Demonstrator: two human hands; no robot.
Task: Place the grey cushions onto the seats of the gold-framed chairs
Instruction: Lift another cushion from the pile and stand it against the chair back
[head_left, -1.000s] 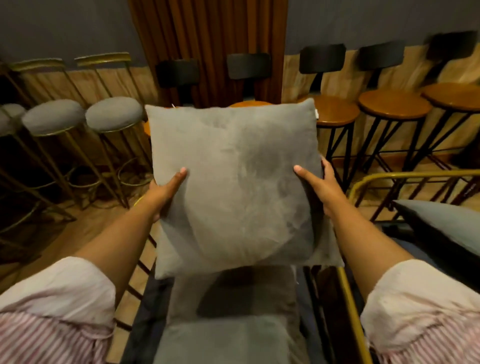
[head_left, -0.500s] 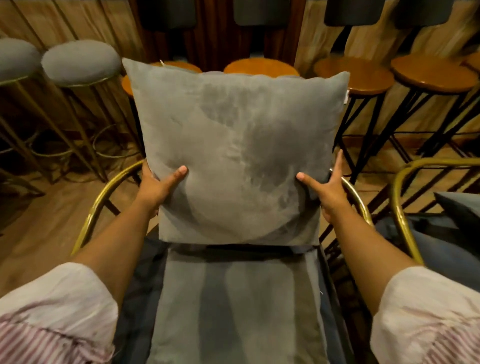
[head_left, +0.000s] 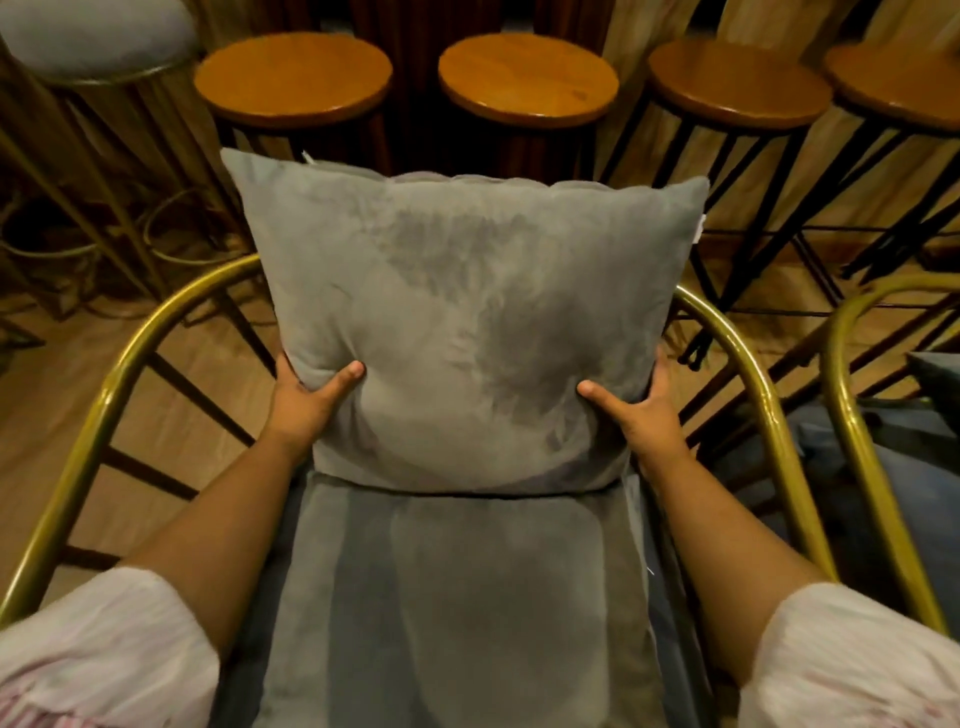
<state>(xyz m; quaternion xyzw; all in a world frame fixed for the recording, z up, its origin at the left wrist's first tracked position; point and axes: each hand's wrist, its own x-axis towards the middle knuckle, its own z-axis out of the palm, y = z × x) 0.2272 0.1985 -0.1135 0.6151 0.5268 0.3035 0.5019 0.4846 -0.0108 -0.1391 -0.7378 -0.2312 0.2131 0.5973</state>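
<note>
A square grey cushion (head_left: 467, 322) stands upright at the back of a gold-framed chair (head_left: 98, 415). Its lower edge rests on a second grey cushion (head_left: 457, 597) that lies flat on the seat. My left hand (head_left: 306, 400) grips the upright cushion's lower left side, thumb across the front. My right hand (head_left: 639, 410) grips its lower right side the same way. The chair's curved gold rail runs behind the cushion and down both sides.
A second gold-framed chair (head_left: 857, 415) with a dark seat pad stands close on the right. Several round wooden stools (head_left: 527, 78) on black legs line the wall behind. A grey padded stool (head_left: 88, 41) with gold legs is at the far left. Wooden floor lies on the left.
The cushion came down from chest height and now stands on the seat cushion against the chair's back rail. My view tilted downward. Both hands kept their grip.
</note>
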